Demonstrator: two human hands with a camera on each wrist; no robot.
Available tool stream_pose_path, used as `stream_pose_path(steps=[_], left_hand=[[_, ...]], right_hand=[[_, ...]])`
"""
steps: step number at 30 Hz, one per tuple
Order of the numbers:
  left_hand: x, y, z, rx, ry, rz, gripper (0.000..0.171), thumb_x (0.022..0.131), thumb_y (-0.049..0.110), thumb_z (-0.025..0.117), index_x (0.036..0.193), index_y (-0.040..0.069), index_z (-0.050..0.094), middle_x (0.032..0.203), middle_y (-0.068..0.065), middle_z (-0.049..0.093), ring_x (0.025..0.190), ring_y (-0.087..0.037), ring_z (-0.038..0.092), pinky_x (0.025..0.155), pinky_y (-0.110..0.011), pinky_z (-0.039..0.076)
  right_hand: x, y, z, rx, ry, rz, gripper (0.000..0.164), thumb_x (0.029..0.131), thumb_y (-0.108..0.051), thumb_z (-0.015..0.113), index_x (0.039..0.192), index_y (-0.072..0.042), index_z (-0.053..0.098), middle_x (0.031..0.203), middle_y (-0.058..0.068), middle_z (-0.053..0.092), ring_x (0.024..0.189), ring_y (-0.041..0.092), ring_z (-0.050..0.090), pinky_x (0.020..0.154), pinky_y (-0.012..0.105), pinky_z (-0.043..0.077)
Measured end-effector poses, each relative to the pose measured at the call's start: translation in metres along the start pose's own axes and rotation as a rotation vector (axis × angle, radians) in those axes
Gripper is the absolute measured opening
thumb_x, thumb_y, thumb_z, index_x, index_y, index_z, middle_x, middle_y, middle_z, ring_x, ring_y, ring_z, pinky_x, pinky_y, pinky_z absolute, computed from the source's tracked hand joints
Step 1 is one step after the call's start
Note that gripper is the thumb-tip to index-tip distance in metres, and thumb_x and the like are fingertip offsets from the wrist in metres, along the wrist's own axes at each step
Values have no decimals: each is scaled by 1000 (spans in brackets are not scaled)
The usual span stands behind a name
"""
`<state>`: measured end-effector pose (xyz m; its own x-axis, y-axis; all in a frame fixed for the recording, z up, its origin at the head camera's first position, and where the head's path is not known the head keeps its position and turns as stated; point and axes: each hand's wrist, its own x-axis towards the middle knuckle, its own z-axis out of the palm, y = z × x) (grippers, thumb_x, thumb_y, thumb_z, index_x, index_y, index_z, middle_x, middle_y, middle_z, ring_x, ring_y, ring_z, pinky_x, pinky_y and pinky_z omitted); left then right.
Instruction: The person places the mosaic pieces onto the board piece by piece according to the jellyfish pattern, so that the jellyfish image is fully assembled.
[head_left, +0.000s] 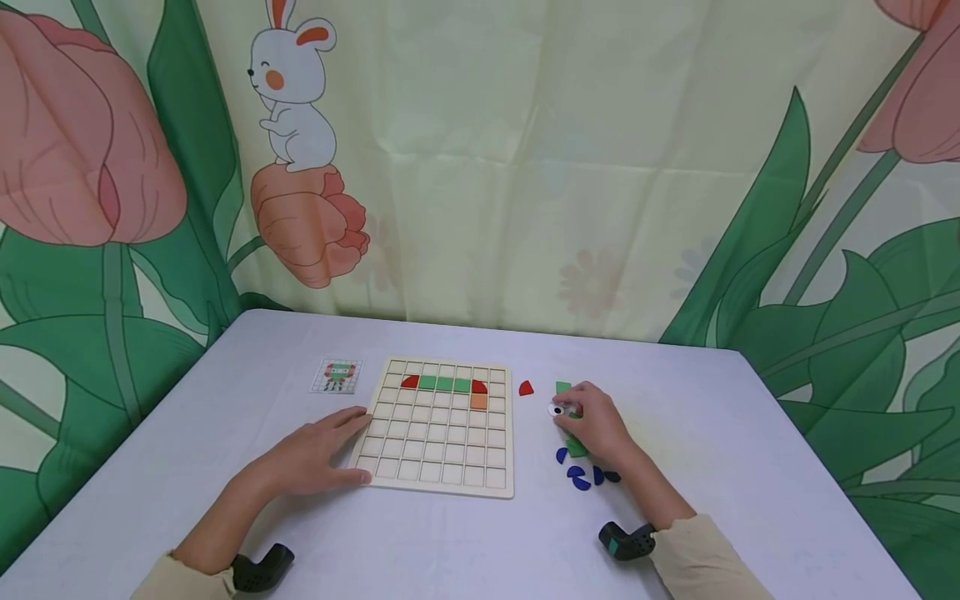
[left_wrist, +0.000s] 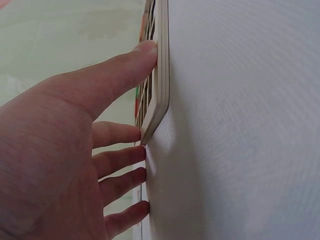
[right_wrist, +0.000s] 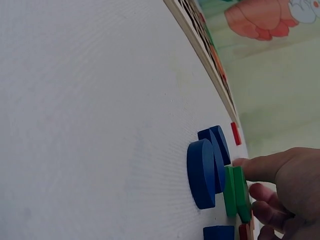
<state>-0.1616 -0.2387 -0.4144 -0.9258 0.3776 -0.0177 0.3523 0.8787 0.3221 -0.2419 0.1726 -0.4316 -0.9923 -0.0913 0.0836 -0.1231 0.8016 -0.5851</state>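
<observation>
My left hand (head_left: 318,454) rests at the left edge of a wooden grid board (head_left: 442,490), thumb and fingertips touching its rim and the cloth, fingers fairly straight. Along an upper row of the board sit a red quarter-round piece (head_left: 410,382), green squares (head_left: 445,384) and another red quarter-round (head_left: 479,387), with an orange square (head_left: 478,402) below the latter. To the right of the board, my right hand (head_left: 597,423) pinches a white round eye piece (head_left: 556,410) with a black dot. Under and beside that hand lie green pieces (right_wrist: 236,192), partly hidden.
A loose red piece (head_left: 527,388) lies just right of the board. Several blue rounded pieces (head_left: 581,483) are scattered nearer me, below the right hand. At the board's upper left is a small picture card (head_left: 337,377) with a figure on a grid. A printed curtain (head_left: 480,208) hangs behind the table.
</observation>
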Motion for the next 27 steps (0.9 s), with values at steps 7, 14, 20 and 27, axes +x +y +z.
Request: stream_pose_path(steps=[7,14,20,27], left_hand=[[-1,0,0,-1,4,-4,84,80,54,71,144,8,44,151,-14,40,138,-38,40,103,-63,38],[-1,1,0,-9,-3,-14,85,80,56,70,145,9,43,152,-14,39,139,-38,38,103,-63,37],[-1,2,-1,-12,-9,-18,86,79,58,70,145,9,43,153,-14,38,139,-38,38,104,-63,37],[-2,3,-1,-19,-7,-16,87,79,58,70,145,9,43,152,-14,38,139,-38,38,104,-62,37]], right_hand=[[2,0,0,-26,-16,-10,26,83,-15,76,109,-13,73,100,5,59,88,19,51,65,22,50],[2,-2,3,-40,-17,-8,23,81,-18,78,103,-12,74,90,4,57,84,18,50,60,20,49],[1,-6,8,-14,-10,-26,24,81,-23,79,104,-16,73,93,2,61,85,18,50,60,22,47],[1,-17,14,33,4,-87,27,80,-19,79,107,-16,73,101,-1,69,92,18,54,74,25,50]])
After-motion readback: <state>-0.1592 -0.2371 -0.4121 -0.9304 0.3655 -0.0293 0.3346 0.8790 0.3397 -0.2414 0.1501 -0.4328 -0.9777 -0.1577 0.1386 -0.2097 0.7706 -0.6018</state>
